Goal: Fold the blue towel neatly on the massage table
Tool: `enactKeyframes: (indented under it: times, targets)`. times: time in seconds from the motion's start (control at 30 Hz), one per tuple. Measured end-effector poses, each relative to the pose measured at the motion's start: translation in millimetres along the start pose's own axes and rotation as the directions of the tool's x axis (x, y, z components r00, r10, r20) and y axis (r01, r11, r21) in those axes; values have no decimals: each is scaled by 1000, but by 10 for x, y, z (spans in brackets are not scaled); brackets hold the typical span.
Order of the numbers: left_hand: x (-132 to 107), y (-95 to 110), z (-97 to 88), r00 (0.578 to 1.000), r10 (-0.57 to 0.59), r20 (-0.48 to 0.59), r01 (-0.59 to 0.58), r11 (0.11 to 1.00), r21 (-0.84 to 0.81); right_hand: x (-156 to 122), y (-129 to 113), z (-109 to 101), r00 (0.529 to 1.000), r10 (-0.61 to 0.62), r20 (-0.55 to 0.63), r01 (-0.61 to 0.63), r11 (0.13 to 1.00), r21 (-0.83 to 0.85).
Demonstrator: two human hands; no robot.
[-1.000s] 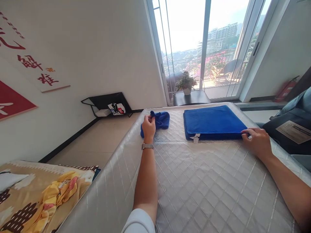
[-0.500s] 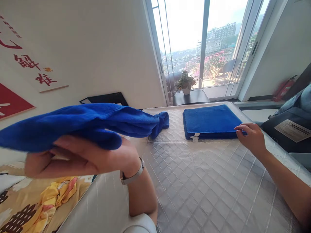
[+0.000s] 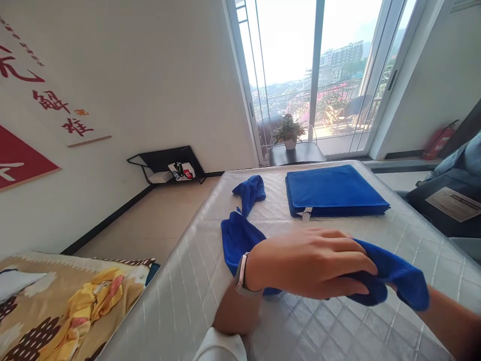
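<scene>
Head view: left hand (image 3: pixel 311 263) is clutching a loose blue towel (image 3: pixel 240 235) in closed fingers, just in front of the folded blue towel (image 3: pixel 334 188); right forearm (image 3: pixel 453 316) is reaching under it, fingers hidden. Pinching one edge firmly seems wisest.

A white wall (image 3: pixel 150 75) runs along the left, above a beige floor (image 3: pixel 158 225). Far ahead, tall glass doors (image 3: pixel 319 75) let in bright daylight behind a potted plant (image 3: pixel 288 133) on a dark stool (image 3: pixel 296 153).
</scene>
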State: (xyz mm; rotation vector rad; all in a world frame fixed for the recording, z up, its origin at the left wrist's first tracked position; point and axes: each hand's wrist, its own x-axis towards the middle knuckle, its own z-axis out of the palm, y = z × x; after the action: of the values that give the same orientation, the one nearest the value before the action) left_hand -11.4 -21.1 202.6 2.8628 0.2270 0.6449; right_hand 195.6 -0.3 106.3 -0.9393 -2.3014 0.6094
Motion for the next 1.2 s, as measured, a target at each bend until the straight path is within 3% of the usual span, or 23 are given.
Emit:
enactKeyframes:
  times: [0.07,0.13,0.23,0.3,0.33,0.4,0.43,0.47,0.5,0.63,0.7,0.77,0.83,0.9,0.97,1.03,1.1,1.13,1.2]
  targets:
    - [-20,-59,-95,1000,1,-21,-4,989,-146,-1,18,-158,981,-40,190,21,994,105]
    - [-188,-205,-233,983,-131,-126,97,965,-243,-13,9,-310,953,-70,296,10,980,198]
    - [-602,-692,-342,868,-447,-214,380,878,-292,-118,-29,-505,962,-29,272,-36,973,230]
    - [-889,-1154,-263,723,-678,-134,631,726,-273,-222,-51,-628,957,22,289,-86,974,210]
    - [-1017,-1388,-182,607,-791,-71,764,606,-219,-266,-60,-688,941,38,336,-111,973,202]
    - [-1229,-1792,21,293,-956,14,956,293,-16,-315,-76,-793,888,31,458,-146,965,217]
    - [-1313,-1942,122,198,-979,51,977,202,69,-319,-87,-834,859,9,512,-153,958,241]
    - [-1383,-2054,211,138,-988,69,981,146,128,-312,-99,-866,834,-17,552,-159,950,269]
    - [-1441,-2128,282,108,-991,75,979,120,166,-299,-113,-890,814,-38,579,-165,942,293]
    - [-1557,-2204,372,130,-991,14,973,130,189,-257,-149,-955,789,-64,611,-252,873,418]
    - [-1542,-2188,319,153,-988,-18,971,147,189,-241,-138,-982,804,-74,589,-293,813,502]
    - [-1462,-2127,216,202,-977,-65,965,187,183,-197,-101,-959,800,-92,592,-297,797,526]
    - [-1302,-1968,80,300,-940,-164,947,274,167,-111,-34,-815,799,-82,596,-264,842,470]
    - [-1070,-1675,-61,445,-838,-316,895,415,162,3,60,-517,870,7,493,-218,902,372]
    - [-809,-1268,-177,585,-669,-459,799,572,184,108,165,-117,964,159,215,-215,939,269]
    - [-590,-839,-249,682,-528,-507,679,714,170,177,245,265,978,208,-1,-204,961,185]
    - [-471,-497,-286,707,-446,-549,616,770,167,200,268,512,968,248,37,-251,952,176]
    - [-456,-384,-300,693,-418,-588,612,772,172,198,252,567,958,274,87,-286,942,178]
    - [-505,-276,-337,618,-363,-698,647,739,189,182,170,550,937,318,146,-341,923,177]
